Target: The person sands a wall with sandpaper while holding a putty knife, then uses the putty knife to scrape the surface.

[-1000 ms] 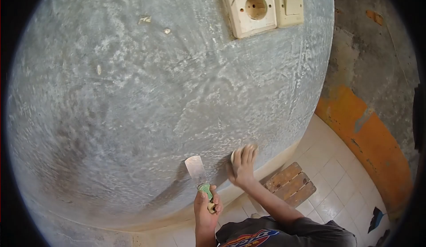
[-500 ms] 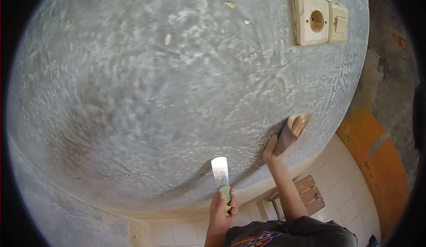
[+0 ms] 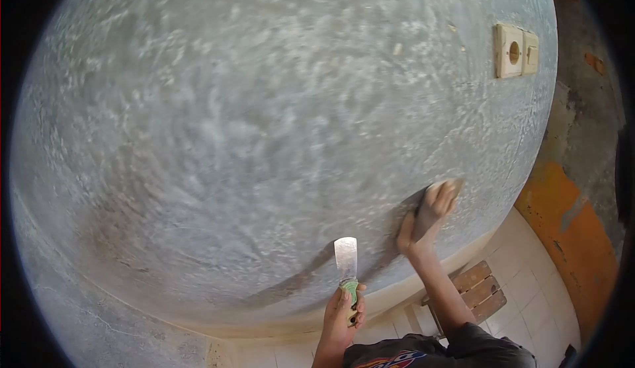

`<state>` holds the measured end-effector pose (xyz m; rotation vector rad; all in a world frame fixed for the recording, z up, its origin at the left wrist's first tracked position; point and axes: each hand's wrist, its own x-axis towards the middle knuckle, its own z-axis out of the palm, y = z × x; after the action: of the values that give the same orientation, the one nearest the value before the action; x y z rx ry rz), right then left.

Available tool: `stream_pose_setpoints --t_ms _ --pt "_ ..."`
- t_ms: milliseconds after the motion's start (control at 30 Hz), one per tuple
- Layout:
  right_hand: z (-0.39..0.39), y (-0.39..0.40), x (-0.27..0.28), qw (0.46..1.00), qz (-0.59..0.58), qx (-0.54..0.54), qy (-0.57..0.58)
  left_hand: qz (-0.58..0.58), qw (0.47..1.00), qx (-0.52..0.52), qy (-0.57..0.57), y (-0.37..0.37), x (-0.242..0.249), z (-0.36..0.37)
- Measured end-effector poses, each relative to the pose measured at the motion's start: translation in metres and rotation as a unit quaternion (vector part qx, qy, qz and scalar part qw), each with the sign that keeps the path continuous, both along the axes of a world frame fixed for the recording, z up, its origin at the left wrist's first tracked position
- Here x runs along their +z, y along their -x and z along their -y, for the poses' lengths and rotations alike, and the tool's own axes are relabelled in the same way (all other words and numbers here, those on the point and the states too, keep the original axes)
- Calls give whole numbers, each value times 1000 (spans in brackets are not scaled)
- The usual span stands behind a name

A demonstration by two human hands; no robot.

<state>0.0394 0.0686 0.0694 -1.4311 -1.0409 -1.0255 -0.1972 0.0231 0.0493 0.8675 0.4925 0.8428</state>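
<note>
My left hand (image 3: 339,312) is wrapped round the green and yellowish handle of a putty knife (image 3: 346,259). Its metal blade points upward, in front of the wall and apart from my other hand. Further right and higher, my right hand (image 3: 433,212) presses against the rough grey wall (image 3: 278,143). Under and between its fingers is what looks like a piece of sandpaper (image 3: 458,185), with a pale edge showing past the fingertips. Motion blurs this hand a little, and most of the sheet is hidden by it.
A yellowed power socket (image 3: 510,51) and a light switch (image 3: 530,52) sit on the wall, upper right. Below my right arm a wooden slatted stool (image 3: 477,287) stands on the tiled floor (image 3: 526,295). An orange-painted patch (image 3: 562,216) marks the surface at far right.
The view has swung left, so the socket and switch appear further right and smaller. My right hand has shifted on the wall, and less of the sheet shows. The putty knife stays held upright.
</note>
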Motion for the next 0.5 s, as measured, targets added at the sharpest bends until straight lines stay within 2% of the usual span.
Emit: stream_pose_setpoints --t_ms 33,67,100,200,267,300,333,367,400,467,500 --pt "-4 18 -6 997 20 -4 77 6 1000 -7 3 11 0 -3" --pt "-7 19 -3 997 18 2 76 8 1000 -5 0 22 0 -7" --pt "-7 23 26 997 21 2 73 1 1000 -6 -2 35 0 -12" --pt "-8 31 111 1000 2 15 26 -5 1000 8 -8 65 -1 -22" --pt "-19 52 133 997 -2 62 -52 -6 1000 24 -18 84 -2 -26" --pt "-21 74 126 997 0 64 -53 6 1000 26 -16 92 -3 -28" --pt "-20 103 110 991 99 64 57 18 999 29 -14 101 -4 -30" --pt "-23 122 100 965 197 62 163 21 999 31 -17 109 -4 -33" --pt "-28 128 95 965 200 63 160 23 999 27 -14 117 -4 -35" --pt "-36 135 85 928 332 73 156 21 999 25 -11 138 -5 -37" --pt "-34 138 104 927 334 72 151 13 999 32 -16 146 -6 -39"
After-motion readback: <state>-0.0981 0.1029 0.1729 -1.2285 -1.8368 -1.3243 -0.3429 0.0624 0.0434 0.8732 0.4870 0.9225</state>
